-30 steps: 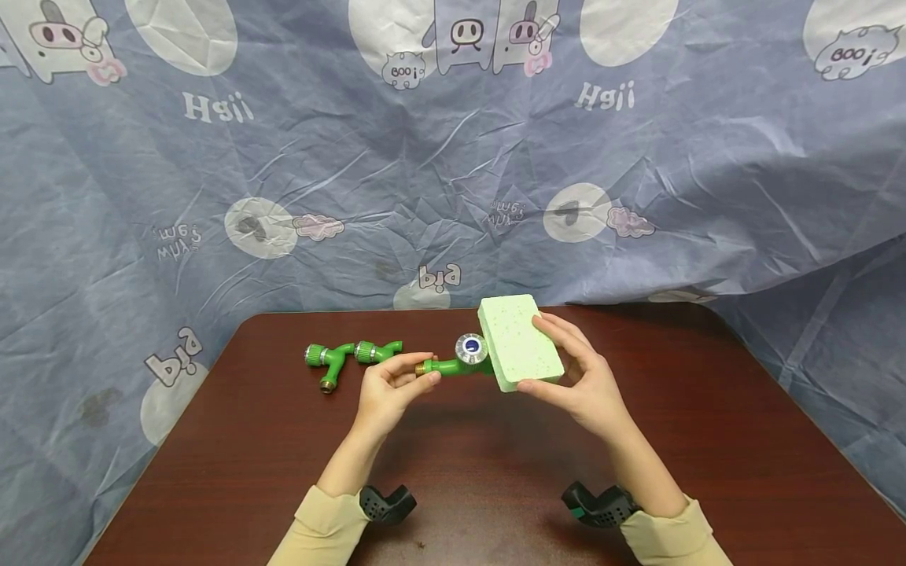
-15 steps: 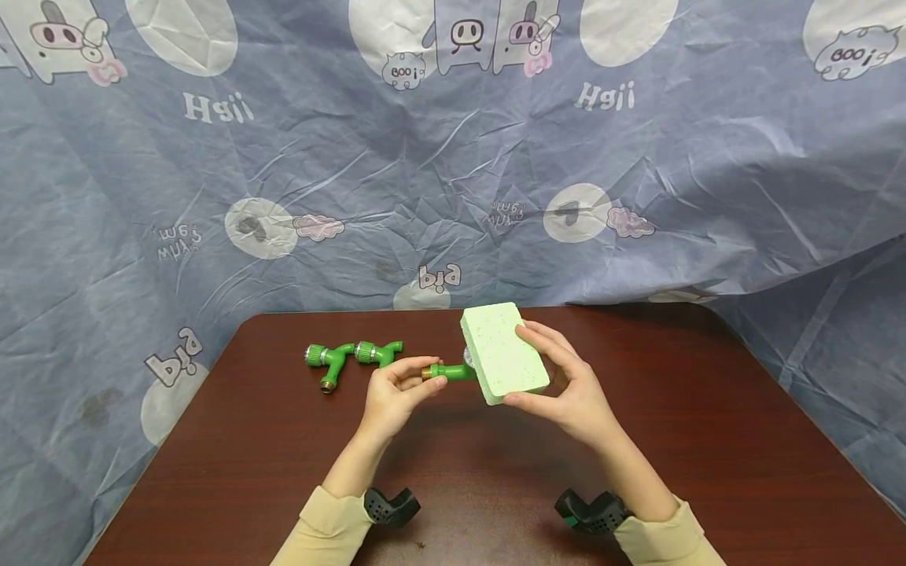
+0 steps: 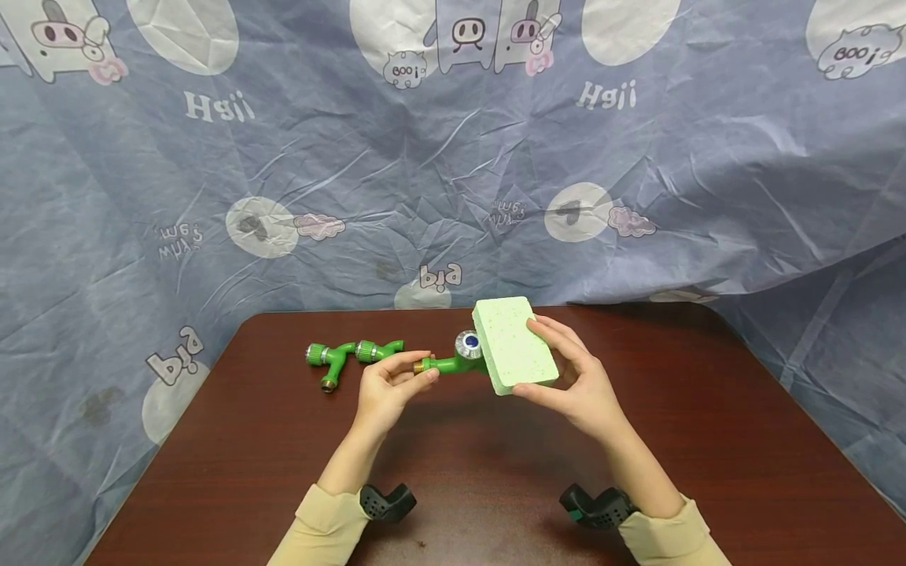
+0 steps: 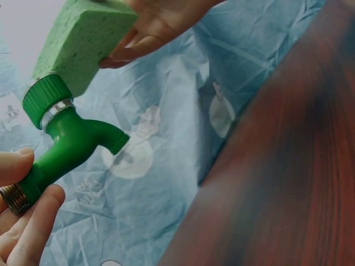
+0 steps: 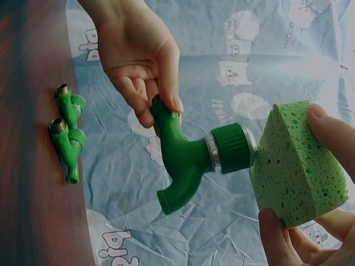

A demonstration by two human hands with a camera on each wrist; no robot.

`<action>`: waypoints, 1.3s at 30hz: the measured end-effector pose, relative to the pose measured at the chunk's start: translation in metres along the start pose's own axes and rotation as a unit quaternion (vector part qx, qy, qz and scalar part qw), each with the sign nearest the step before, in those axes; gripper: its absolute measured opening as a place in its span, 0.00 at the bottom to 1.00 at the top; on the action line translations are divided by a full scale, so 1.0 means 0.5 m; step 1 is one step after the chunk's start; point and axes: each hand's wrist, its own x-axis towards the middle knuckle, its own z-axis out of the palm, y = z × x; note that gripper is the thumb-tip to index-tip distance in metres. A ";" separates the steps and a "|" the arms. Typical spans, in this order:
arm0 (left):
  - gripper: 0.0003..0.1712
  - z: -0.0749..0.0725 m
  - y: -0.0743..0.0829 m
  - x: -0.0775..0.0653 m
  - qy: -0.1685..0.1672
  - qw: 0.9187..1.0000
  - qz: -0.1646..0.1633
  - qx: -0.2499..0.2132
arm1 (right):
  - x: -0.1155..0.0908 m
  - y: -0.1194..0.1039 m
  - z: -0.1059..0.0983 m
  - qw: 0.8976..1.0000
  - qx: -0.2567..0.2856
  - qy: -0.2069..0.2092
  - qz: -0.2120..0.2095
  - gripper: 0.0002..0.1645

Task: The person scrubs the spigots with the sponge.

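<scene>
My left hand [image 3: 385, 395] pinches a green faucet [image 3: 447, 365] by its brass-threaded inlet end, thumb on one side and fingers on the other. The faucet's ribbed green knob [image 5: 230, 148] has a silver rim and a blue-centred cap. A light green sponge [image 3: 515, 344], a thick block with pores, is gripped by my right hand [image 3: 583, 385] along its right edge and lower corner. In the right wrist view the sponge's face meets the capped end of the knob. Both things are held up above the table, and in the head view the sponge covers the faucet's spout side.
Two more green faucets lie on the dark red-brown table [image 3: 708, 424]: one faucet [image 3: 329, 363] at the left and a second faucet [image 3: 377, 352] beside it, partly behind my left hand. A printed blue-grey cloth [image 3: 396, 173] hangs behind the table's far edge.
The sponge moved left and down across the knob, hiding it, then back right and up, so the knob shows again. My left hand shifted slightly right, then back left, with the faucet.
</scene>
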 end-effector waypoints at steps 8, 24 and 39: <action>0.19 0.013 -0.011 -0.006 -0.009 1.000 -0.016 0.007 | -0.003 0.007 0.017 1.000 -0.014 -0.020 0.004 0.46; 0.18 0.010 -0.007 -0.005 0.000 1.000 0.002 -0.001 | -0.003 -0.001 0.013 1.000 -0.013 -0.014 0.009 0.47; 0.18 0.001 -0.004 -0.001 0.003 1.000 0.019 -0.015 | -0.001 -0.005 0.005 1.000 -0.010 -0.010 -0.001 0.47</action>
